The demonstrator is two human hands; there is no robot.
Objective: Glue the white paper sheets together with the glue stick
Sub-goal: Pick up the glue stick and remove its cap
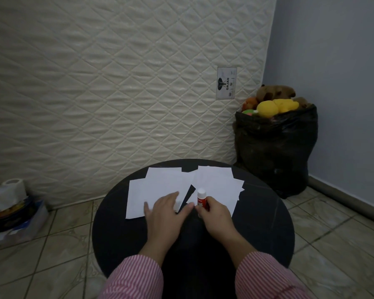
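On the round black bench (257, 223) lay overlapping white paper sheets (160, 184), the left hand (166, 209) spread flat on them, while the right hand (214, 214) pinched the glue stick (202, 198) upright, white cap pointing away, its base hidden by fingers.

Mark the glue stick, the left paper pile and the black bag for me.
Glue stick (201, 193): head view, on its white cap.
Left paper pile (160, 182): head view, on the bare top sheet, beyond the left hand.
Black bag (276, 147): head view, on its front wall.
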